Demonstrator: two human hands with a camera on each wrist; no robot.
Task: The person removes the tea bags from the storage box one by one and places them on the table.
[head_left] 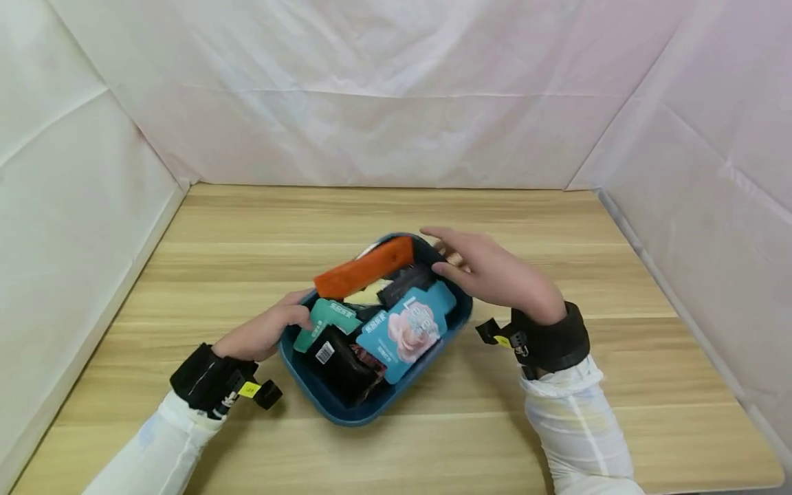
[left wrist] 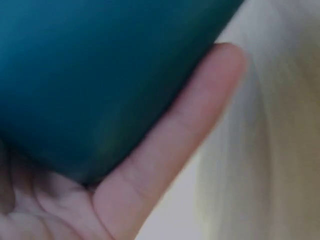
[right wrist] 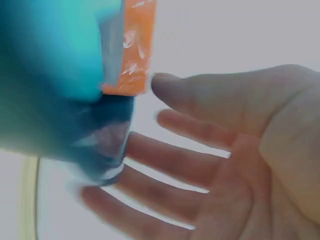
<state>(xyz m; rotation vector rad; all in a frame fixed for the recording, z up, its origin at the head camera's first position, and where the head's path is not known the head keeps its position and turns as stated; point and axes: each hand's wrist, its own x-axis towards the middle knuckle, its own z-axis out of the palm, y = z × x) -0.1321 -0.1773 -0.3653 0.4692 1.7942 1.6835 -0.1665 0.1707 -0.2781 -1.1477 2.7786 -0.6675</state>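
A dark blue plastic basket (head_left: 326, 411) sits at a slant over the wooden table, filled with packages. My left hand (head_left: 266, 333) grips its left end, thumb over the rim; the left wrist view shows a long finger lying along the basket's smooth outer wall (left wrist: 90, 90). At the far right corner is my right hand (head_left: 491, 271), its fingers extended and spread beside the rim. Inside lie an orange packet (head_left: 365, 267), a light-blue packet with a pink rose (head_left: 405, 333), a green packet (head_left: 331, 316) and a black pack with a barcode (head_left: 340, 371).
The light wood tabletop (head_left: 619, 405) spreads around the basket. White sheeting (head_left: 396, 96) hangs behind the table and along both sides. Each wrist carries a black strap (head_left: 553, 337) with a small camera.
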